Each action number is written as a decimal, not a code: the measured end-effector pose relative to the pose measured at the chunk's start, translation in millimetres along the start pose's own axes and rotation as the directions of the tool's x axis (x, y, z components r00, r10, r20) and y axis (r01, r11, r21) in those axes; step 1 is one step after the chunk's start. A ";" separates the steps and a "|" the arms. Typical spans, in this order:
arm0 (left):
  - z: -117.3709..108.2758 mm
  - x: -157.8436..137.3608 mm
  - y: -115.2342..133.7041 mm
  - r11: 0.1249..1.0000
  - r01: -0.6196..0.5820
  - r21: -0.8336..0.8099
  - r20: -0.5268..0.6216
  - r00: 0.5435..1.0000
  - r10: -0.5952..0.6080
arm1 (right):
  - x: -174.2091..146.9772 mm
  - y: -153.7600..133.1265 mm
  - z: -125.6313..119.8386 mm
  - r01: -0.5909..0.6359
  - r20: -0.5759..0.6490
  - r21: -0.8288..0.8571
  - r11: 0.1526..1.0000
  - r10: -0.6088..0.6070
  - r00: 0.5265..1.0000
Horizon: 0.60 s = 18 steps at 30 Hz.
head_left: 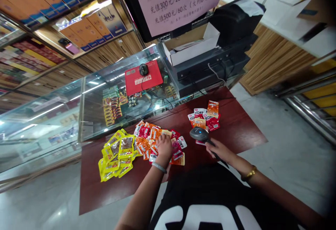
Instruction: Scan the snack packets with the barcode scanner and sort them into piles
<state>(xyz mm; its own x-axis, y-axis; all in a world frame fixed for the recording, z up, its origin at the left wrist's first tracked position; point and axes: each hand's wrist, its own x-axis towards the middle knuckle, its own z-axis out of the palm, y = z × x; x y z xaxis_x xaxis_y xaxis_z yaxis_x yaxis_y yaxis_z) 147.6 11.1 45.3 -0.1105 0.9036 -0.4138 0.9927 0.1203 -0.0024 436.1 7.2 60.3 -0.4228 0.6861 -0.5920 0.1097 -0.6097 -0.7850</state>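
Note:
My left hand (164, 149) rests on a pile of orange and red snack packets (143, 145) on the dark red table (102, 198). Its fingers are bent down into the pile, and whether they grip a packet is hidden. In my right hand (216, 149) is a black handheld barcode scanner (198, 134), its head over a smaller group of red and orange packets (211, 121). Left of the big pile lies a heap of yellow snack packets (117, 156).
Behind the table runs a glass display counter (94, 100), with a red mouse pad (154, 79) and a black mouse (143, 69) on top. A monitor back with a pink price sign (178, 2) and a white open box (194, 46) stand further back. Shelves of boxes (86, 30) line the left.

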 end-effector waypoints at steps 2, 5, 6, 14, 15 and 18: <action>3.6 -10.1 -9.0 0.999 -0.012 0.037 0.011 1.000 0.011 | 1.7 4.0 3.0 0.007 0.022 -0.022 1.000 -0.006 1.000; 9.0 -16.0 -10.6 0.999 -0.038 0.007 0.033 0.999 0.038 | 3.6 8.8 7.5 0.008 0.042 -0.067 0.998 -0.005 0.999; 10.4 -15.6 -9.4 0.999 -0.029 -0.026 0.059 0.998 0.031 | 4.0 9.5 8.9 0.005 0.054 -0.078 0.997 -0.001 0.999; 24.0 12.9 9.6 0.675 0.128 -0.726 0.161 0.987 -0.015 | 6.0 7.9 14.4 0.026 0.110 -0.134 0.991 -0.011 0.994; 24.4 17.5 12.5 0.614 0.114 -0.781 0.146 0.989 0.002 | 6.0 7.9 14.2 0.027 0.113 -0.139 0.990 -0.011 0.994; 20.0 27.6 19.6 0.525 0.091 -0.846 0.115 0.993 0.014 | 5.5 7.7 13.3 0.038 0.127 -0.149 0.988 -0.020 0.992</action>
<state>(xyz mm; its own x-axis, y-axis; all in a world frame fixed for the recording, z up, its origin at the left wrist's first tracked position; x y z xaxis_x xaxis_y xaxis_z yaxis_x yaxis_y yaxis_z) 165.0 30.1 15.7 -0.0907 0.8518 -0.5160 0.4705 0.4933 0.7316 422.7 1.0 53.4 -0.5353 0.6422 -0.5487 0.2258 -0.5172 -0.8256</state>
